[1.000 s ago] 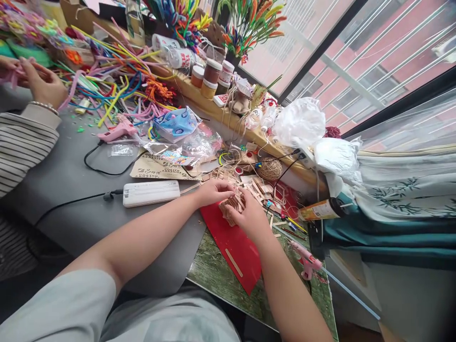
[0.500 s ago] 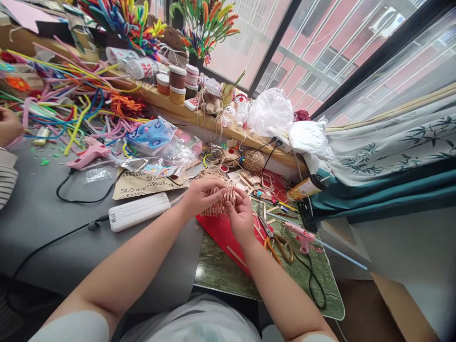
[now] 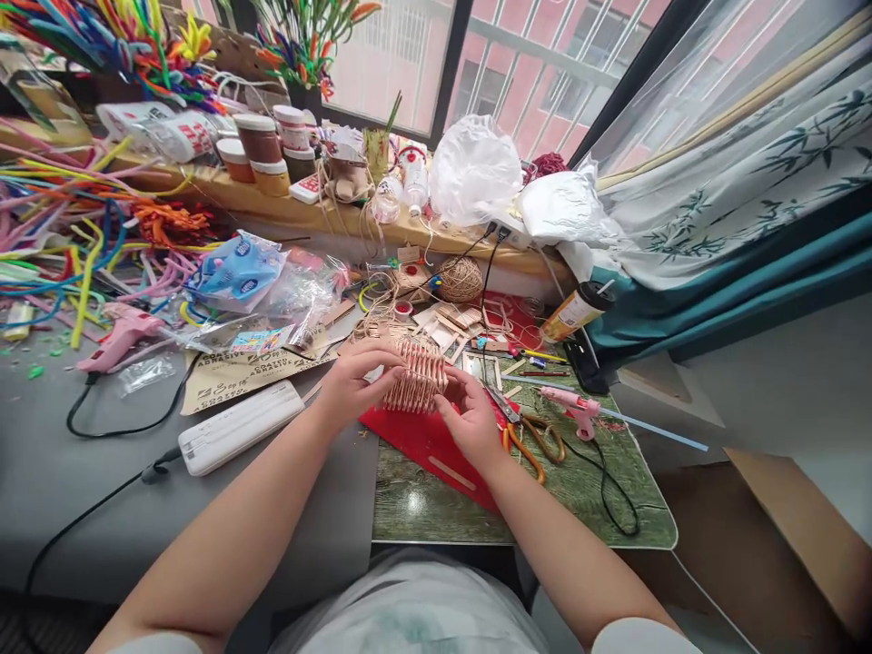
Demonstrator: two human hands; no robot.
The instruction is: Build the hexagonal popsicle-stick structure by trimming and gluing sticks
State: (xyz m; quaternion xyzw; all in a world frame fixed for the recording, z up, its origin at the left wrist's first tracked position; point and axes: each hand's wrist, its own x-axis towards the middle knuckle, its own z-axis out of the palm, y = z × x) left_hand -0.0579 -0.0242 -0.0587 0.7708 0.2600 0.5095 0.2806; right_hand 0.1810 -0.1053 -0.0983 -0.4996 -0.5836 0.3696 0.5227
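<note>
Though ridged, stick structure (image 3: 417, 377) between fingers (image 3: 381, 358)

Illumination is bright, diffuse daylight from the window (image 3: 391, 68). A specular hotspot marks the green tabletop (image 3: 446, 525); smaller highlights mark the clear plastic wrapper (image 3: 310, 289). Shadow fills the area beneath. Wide-angle distortion stretches the curtain (image 3: 739, 195); leftmost pipe cleaners (image 3: 24, 213) appear soft.

The left hand (image 3: 351, 381) is turned inward, its fingers pointed toward the right hand (image 3: 471, 422), its thumb set below them. The right hand is turned to face it, slightly nearer the body, fingers and thumb bent. Behind the hands, the left forearm (image 3: 255, 509) and right forearm (image 3: 545, 536) are spread wide.
</note>
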